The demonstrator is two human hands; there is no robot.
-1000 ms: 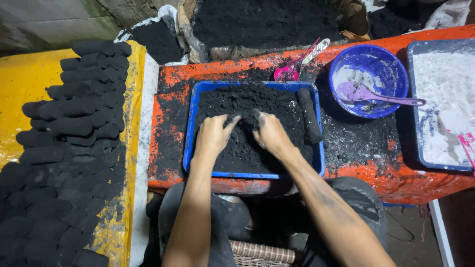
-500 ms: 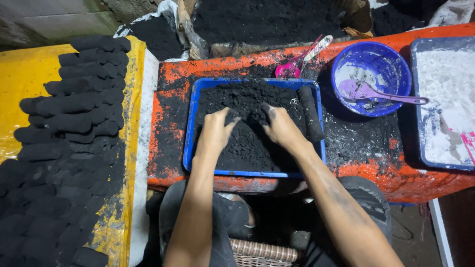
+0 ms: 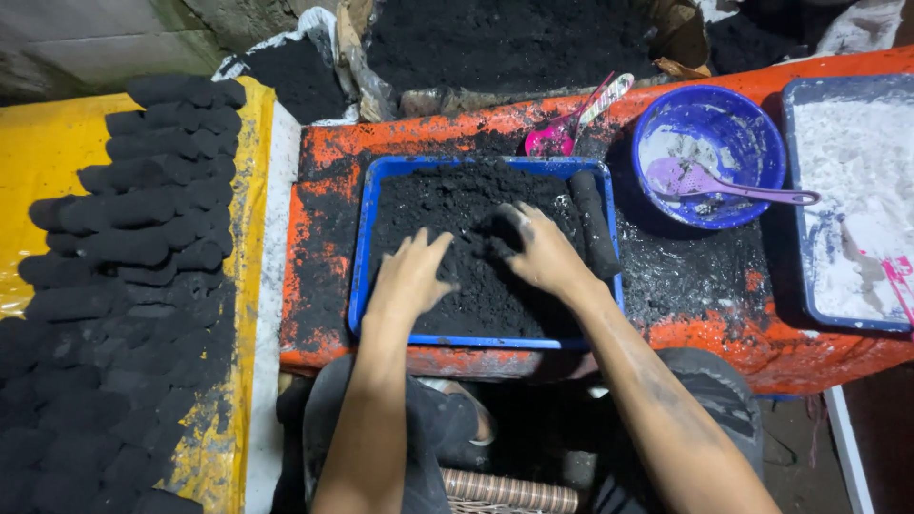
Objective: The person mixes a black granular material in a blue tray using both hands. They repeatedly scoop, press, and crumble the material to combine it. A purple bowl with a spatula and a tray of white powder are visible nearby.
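Observation:
A blue rectangular tray (image 3: 359, 276) full of black charcoal-like powder (image 3: 447, 205) sits on an orange table. My left hand (image 3: 409, 278) lies flat on the powder with fingers spread. My right hand (image 3: 543, 249) presses into the powder just right of it, fingers curled and dusted black. A black rolled log (image 3: 595, 224) lies along the tray's right side, close to my right hand.
Several black rolled logs (image 3: 124, 247) lie in rows on a yellow sheet at left. A blue bowl (image 3: 709, 152) with a purple spoon (image 3: 724, 186) stands at right, beside a tray of white powder (image 3: 857, 190). A pink scoop (image 3: 562, 133) lies behind the tray. Sacks of black powder (image 3: 514, 43) stand behind.
Both hands have worked the powder: they reached toward the tray's far side, then drew back, with the right hand now curled into the middle of the pile.

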